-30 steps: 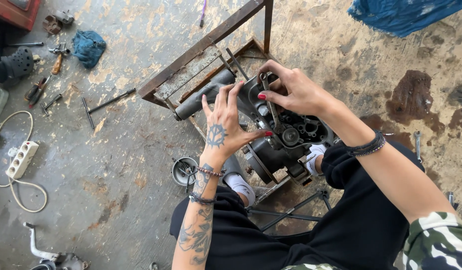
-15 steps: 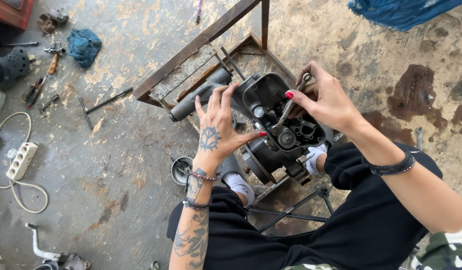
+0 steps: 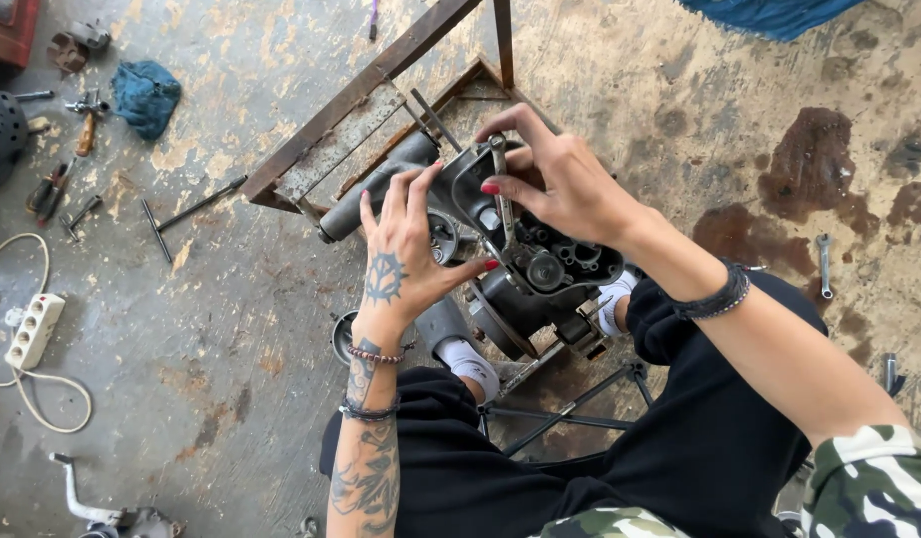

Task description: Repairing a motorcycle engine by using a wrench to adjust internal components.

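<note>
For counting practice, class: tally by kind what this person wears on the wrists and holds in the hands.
Left-wrist bracelets: 2
Right-wrist band: 1
Slim metal tool in right hand: 1
Total: 4

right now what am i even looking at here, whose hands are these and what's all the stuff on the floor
This is one view from a camera on a person's head, looking down at their own hands. The left hand rests flat against a dark engine block set in a rusty metal frame. The right hand holds a metal wrench on the engine. On the stained concrete floor lie a blue rag, pliers, a white power strip and a T-handle tool.
</note>
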